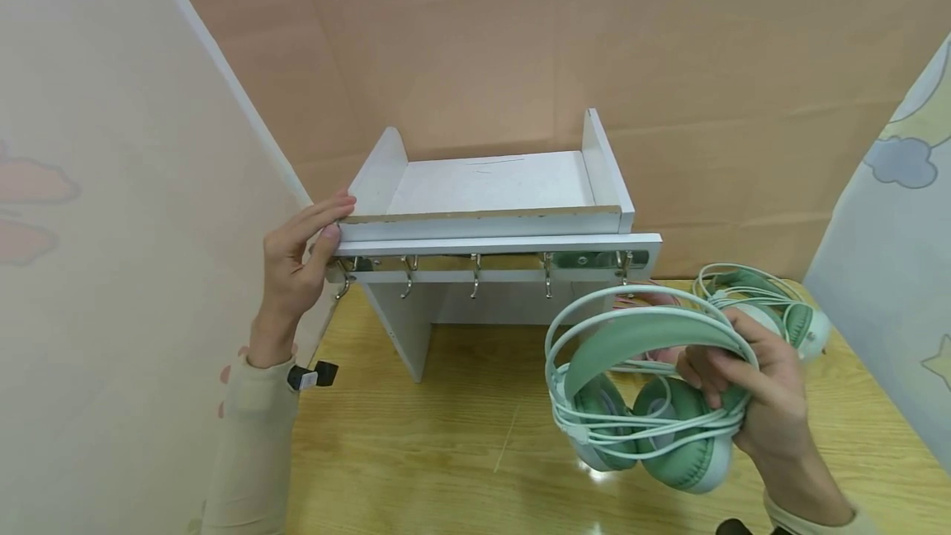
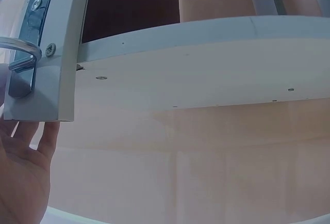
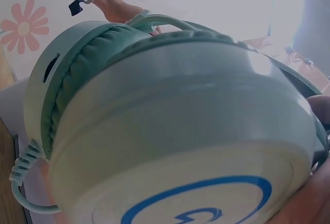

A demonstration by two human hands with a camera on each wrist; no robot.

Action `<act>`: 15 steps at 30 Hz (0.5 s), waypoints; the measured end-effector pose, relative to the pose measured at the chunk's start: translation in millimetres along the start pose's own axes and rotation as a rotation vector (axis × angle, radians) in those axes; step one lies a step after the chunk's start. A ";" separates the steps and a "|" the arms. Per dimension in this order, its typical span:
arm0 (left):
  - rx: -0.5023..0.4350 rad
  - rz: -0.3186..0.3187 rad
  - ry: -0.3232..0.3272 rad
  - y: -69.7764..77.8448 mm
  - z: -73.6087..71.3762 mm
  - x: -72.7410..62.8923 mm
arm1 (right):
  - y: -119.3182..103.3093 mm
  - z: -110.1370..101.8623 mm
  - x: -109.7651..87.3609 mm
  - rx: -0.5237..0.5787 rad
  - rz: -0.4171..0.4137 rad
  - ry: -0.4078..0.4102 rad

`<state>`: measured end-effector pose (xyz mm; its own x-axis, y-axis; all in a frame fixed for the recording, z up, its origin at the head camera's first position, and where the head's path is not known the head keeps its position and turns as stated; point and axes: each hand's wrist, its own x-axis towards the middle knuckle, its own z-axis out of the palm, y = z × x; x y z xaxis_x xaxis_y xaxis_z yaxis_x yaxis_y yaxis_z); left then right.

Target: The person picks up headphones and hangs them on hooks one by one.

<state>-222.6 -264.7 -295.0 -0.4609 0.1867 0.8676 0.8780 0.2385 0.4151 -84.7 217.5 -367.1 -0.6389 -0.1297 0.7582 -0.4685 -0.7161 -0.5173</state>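
A white wooden shelf unit [image 1: 483, 228] stands on the floor, with a row of several metal hooks [image 1: 475, 275] along its front rail. My left hand [image 1: 295, 258] holds the shelf's left end, thumb at the front and fingers over the corner. In the left wrist view, fingers [image 2: 49, 139] show behind the rail end, near a hook [image 2: 20, 46]. Green-and-white headphones [image 1: 642, 338] hang from my right hand [image 1: 780, 395], which grips one side of the headband. Their white cable is wound around them. One earcup [image 3: 180, 110] fills most of the right wrist view.
A second pair of green-and-white headphones [image 1: 811, 329] lies on the wooden floor [image 1: 461, 452] at the right. Something pink [image 1: 646, 297] lies partly hidden behind the held pair. Brown paper [image 1: 475, 40] covers the back; pale walls rise on both sides.
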 end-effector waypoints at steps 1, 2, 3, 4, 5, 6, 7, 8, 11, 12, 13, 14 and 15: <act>-0.001 0.001 0.002 0.0 -0.1 -0.1 | 0.4 0.4 0.2 -0.009 0.000 0.001; -0.001 0.001 0.002 0.0 -0.2 -0.3 | 0.9 0.9 0.4 -0.014 0.001 0.003; 0.000 0.001 0.002 0.0 -0.3 -0.4 | 1.2 1.4 0.6 -0.017 0.002 0.006; 0.001 -0.001 0.001 0.0 -0.3 -0.4 | 1.6 2.0 0.8 -0.021 0.001 0.008; 0.002 -0.002 0.001 0.0 -0.4 -0.5 | 2.0 2.6 0.7 -0.020 0.001 0.011; 0.002 -0.003 0.001 0.1 -0.4 -0.3 | 2.7 3.5 1.0 -0.018 -0.002 0.013; 0.004 -0.005 0.001 0.2 -0.3 -0.2 | 3.6 4.3 1.4 -0.012 -0.007 0.014; 0.005 -0.006 0.000 0.3 -0.2 -0.1 | 4.6 5.0 1.8 -0.005 -0.012 0.013; 0.003 -0.007 0.001 0.8 0.2 0.4 | 7.9 7.4 3.2 0.006 -0.024 0.005; 0.003 -0.008 0.001 1.0 0.3 0.5 | 9.3 8.1 3.9 0.000 -0.027 0.001; 0.003 -0.009 0.001 1.1 0.3 0.6 | 10.5 8.7 4.3 -0.004 -0.028 -0.001; 0.003 -0.011 0.000 1.3 0.4 0.7 | 11.7 9.5 4.7 -0.005 -0.027 -0.004; 0.004 -0.012 -0.002 1.4 0.3 0.8 | 13.1 10.5 5.1 -0.006 -0.027 -0.006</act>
<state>-221.8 -263.9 -293.8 -0.4717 0.1853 0.8621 0.8718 0.2442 0.4246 -87.7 200.3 -365.8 -0.6221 -0.1148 0.7745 -0.4893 -0.7152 -0.4990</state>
